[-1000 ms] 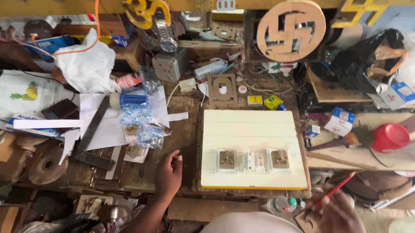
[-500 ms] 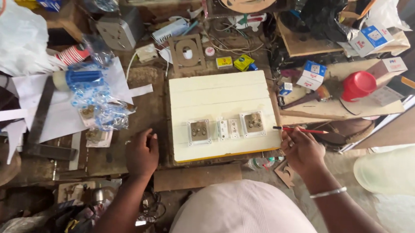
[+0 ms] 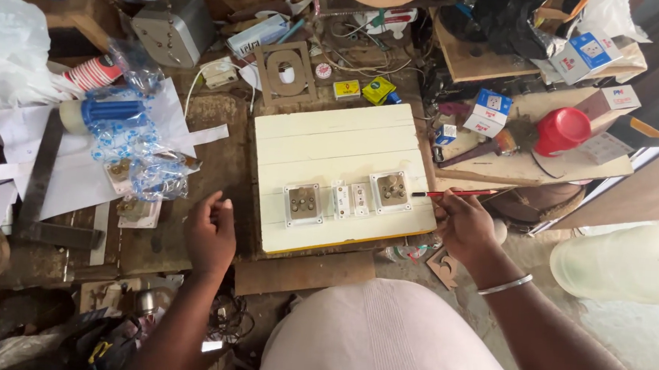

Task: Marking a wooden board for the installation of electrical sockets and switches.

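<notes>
A cream wooden board (image 3: pixel 340 143) lies on the workbench with two square socket plates (image 3: pixel 303 204) (image 3: pixel 391 191) and a small white switch piece (image 3: pixel 350 199) in a row near its front edge. My right hand (image 3: pixel 462 227) is at the board's right edge and grips a thin red pencil (image 3: pixel 456 192) that points left toward the right socket plate. My left hand (image 3: pixel 212 233) hovers over the bench just left of the board, fingers loosely curled, holding nothing.
Clear plastic bags with blue print (image 3: pixel 135 144) and papers lie left of the board. A metal square ruler (image 3: pixel 39 188) lies far left. Small boxes (image 3: pixel 489 111) and a red cup (image 3: pixel 561 132) sit on a side shelf at right. Clutter fills the back.
The camera has tilted down and closer to the board. My right hand with the red pencil has moved up to the board's right edge. My left hand stays left of the board.
</notes>
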